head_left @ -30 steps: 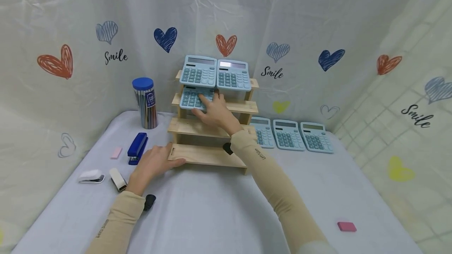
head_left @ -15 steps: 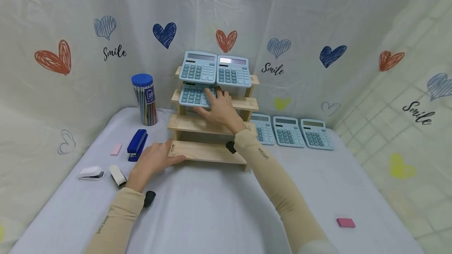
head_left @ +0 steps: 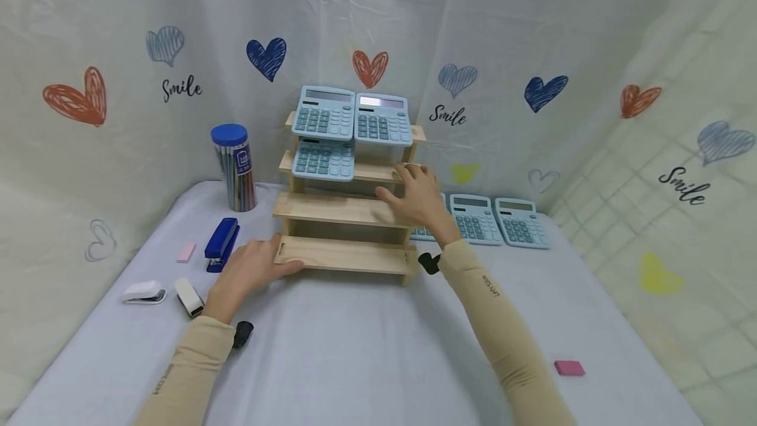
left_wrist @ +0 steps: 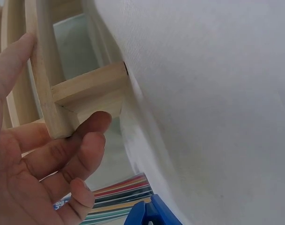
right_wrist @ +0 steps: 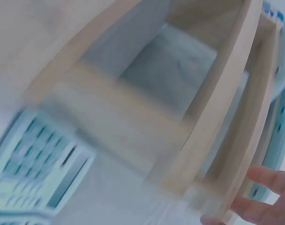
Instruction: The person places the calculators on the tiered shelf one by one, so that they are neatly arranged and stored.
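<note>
A four-tier wooden stand [head_left: 349, 255] is in the middle of the head view. My left hand [head_left: 244, 276] holds the left end of its lowest tier, thumb at the front and fingers curled round the end, as the left wrist view shows. Two pale blue calculators [head_left: 324, 114] lean side by side on the top tier. Below them, a third calculator [head_left: 323, 162] occupies the left half of the second tier. My right hand [head_left: 418, 199] is by that tier's right end, fingers loosely spread with nothing in them. In the right wrist view its fingertips [right_wrist: 263, 176] overlap the stand's edge.
More calculators [head_left: 476, 219] lie right of the stand, one partly behind my right hand. To the left are a pencil tub [head_left: 235, 176], a blue stapler [head_left: 221, 245], a white stapler [head_left: 144, 292], a white-and-black item [head_left: 189, 298] and a pale pink eraser [head_left: 186, 252]. A darker pink eraser [head_left: 570, 368] lies front right.
My right hand has let go of the second-tier calculator and moved right to that tier's other end. The calculator stays at the left. My left hand keeps its hold.
</note>
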Tool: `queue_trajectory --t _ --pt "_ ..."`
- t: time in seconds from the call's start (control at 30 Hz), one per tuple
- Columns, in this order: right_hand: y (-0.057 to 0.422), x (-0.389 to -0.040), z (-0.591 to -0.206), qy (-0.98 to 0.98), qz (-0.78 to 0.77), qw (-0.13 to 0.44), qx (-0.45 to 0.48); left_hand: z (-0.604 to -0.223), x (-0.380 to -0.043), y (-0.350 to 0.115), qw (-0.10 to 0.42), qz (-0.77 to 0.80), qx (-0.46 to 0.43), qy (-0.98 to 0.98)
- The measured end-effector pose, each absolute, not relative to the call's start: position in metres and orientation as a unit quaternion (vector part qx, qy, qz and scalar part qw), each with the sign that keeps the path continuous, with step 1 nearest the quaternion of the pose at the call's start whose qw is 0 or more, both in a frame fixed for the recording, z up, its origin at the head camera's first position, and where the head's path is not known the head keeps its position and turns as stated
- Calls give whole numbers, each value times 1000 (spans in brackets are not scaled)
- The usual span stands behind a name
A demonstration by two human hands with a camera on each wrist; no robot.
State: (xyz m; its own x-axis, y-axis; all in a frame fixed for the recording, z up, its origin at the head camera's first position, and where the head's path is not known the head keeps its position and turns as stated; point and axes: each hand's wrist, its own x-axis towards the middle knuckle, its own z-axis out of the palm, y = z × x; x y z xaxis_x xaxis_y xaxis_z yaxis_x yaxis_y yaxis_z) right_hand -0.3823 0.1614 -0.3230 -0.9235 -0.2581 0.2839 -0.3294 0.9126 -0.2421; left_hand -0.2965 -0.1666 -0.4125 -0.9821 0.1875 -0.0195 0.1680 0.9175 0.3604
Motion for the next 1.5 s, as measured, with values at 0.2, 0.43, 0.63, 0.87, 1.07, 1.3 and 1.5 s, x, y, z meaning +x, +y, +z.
queue_trajectory --t 0.2,0.43,0.63,0.87,1.07,1.3,1.5 --pt "221 -388 -332 -970 185 123 99 -414 -297 -168 32 186 86 978" --pt "261 -400 -356 -979 181 78 53 -415 -298 -167 33 188 81 978" --pt "261 -413 -384 -988 138 -1 65 -417 -297 -166 24 192 92 977" --pt "249 -434 -400 -988 119 -65 75 -418 -298 -168 -7 190 105 976" --pt "239 -442 -405 -989 103 -94 56 -419 -297 -167 2 186 98 978" --pt "232 -446 -410 -991 89 -98 24 -419 -297 -167 -6 189 98 977" --pt "229 -448 -413 -987 111 -119 -9 -417 -295 -168 -8 187 97 978"
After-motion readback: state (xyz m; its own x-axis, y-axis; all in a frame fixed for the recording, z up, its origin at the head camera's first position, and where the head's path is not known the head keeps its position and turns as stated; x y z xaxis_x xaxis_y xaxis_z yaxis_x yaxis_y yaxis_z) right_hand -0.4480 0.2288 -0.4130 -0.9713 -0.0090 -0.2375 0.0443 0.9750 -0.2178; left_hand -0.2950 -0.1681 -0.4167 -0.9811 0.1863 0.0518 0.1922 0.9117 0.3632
